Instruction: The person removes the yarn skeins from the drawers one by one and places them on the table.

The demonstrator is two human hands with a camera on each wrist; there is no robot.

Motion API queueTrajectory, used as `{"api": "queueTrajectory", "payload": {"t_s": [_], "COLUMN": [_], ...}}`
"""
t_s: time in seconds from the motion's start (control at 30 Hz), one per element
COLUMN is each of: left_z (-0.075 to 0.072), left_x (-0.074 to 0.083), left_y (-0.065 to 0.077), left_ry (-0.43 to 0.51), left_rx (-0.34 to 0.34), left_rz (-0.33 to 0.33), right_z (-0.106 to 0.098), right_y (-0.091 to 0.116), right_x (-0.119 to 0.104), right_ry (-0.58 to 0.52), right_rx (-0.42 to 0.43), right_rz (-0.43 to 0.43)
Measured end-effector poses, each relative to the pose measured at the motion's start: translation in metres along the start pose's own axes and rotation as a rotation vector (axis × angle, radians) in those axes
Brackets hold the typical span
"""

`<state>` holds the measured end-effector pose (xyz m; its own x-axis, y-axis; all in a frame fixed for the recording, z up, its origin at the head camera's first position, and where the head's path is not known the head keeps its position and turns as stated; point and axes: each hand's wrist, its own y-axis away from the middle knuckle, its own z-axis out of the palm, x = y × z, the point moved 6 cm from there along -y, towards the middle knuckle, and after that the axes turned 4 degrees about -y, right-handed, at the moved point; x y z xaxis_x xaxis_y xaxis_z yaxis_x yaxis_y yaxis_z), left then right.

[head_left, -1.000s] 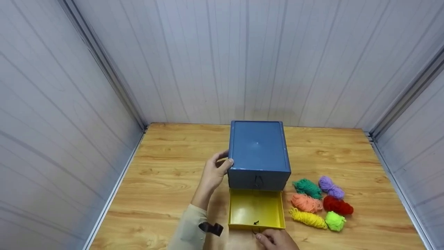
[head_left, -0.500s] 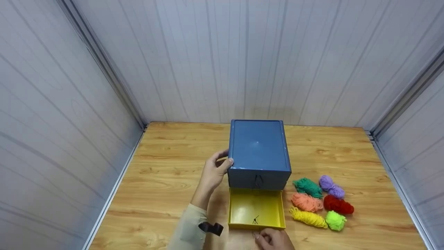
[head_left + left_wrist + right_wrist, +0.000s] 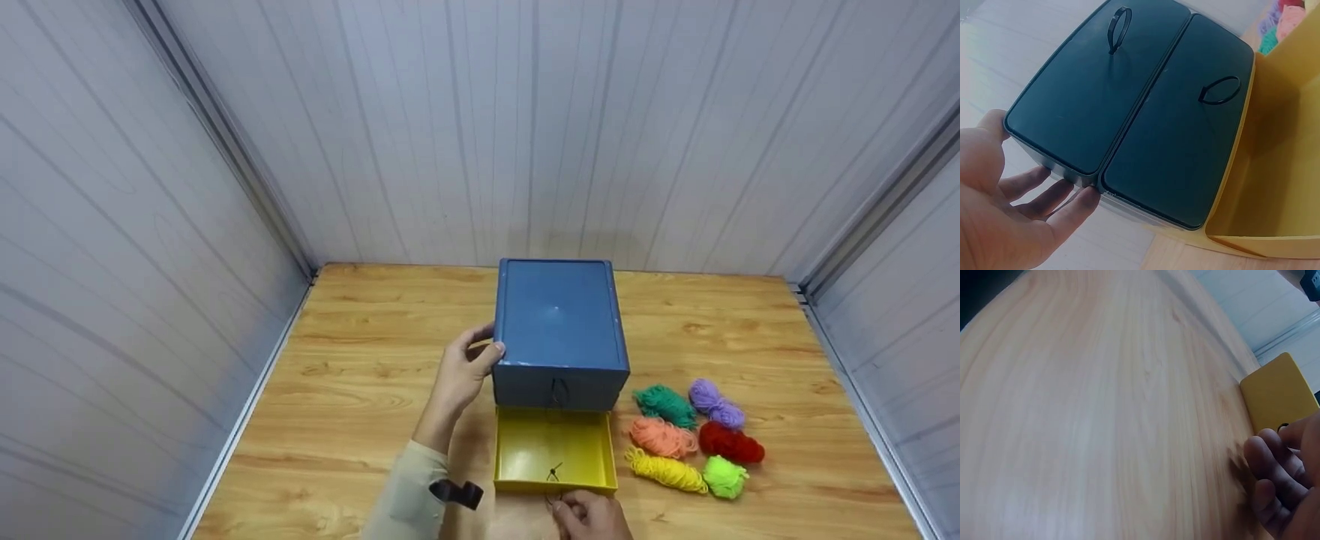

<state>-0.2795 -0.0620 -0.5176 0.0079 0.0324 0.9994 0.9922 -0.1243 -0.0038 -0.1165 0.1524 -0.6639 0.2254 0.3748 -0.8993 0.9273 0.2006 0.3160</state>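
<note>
A blue drawer cabinet [image 3: 559, 315] stands on the table, its yellow bottom drawer [image 3: 525, 450] pulled out toward the person, with nothing inside but the black tail of its pull. My left hand [image 3: 463, 367] holds the cabinet's left side, thumb at the top edge and fingers against the side wall. The left wrist view shows two dark drawer fronts [image 3: 1168, 140], shut, each with a black loop pull [image 3: 1119, 31]. At the yellow drawer's front, my right hand [image 3: 592, 516] pinches its black loop pull [image 3: 553, 498] between thumb and index finger.
Right of the drawer lie several yarn bundles: green [image 3: 665, 406], purple [image 3: 716, 403], orange [image 3: 663, 437], red [image 3: 731, 442], yellow [image 3: 666, 471] and neon green [image 3: 724, 477]. Pale panel walls [image 3: 480, 135] enclose the wooden table [image 3: 360, 360] at the back and sides.
My right hand has shifted slightly left at the loop pull, and the pull's black tail inside the drawer has turned. My left hand, the cabinet and the yarn stay in place.
</note>
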Motion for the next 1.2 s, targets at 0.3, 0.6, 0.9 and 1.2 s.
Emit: {"api": "queueTrajectory", "payload": {"t_s": [0.3,0.6,0.9,1.2], "left_z": [-0.002,-0.003,-0.001,0.000], "left_x": [-0.002,0.000,0.001,0.000], "left_y": [0.000,-0.002,-0.001,-0.001], "left_ry": [-0.004,0.007,-0.004,-0.012], "left_rx": [0.009,0.015,0.007,-0.007], "left_rz": [-0.011,-0.009,0.011,0.018], "right_z": [0.002,0.000,-0.008,-0.017], "right_y": [0.001,-0.007,-0.020,-0.033], "right_x": [-0.005,-0.008,-0.010,-0.016], "right_ry": [0.036,0.039,0.034,0.163], "right_rx": [0.063,0.097,0.121,0.176], "right_rz": [-0.064,-0.051,0.016,-0.019]}}
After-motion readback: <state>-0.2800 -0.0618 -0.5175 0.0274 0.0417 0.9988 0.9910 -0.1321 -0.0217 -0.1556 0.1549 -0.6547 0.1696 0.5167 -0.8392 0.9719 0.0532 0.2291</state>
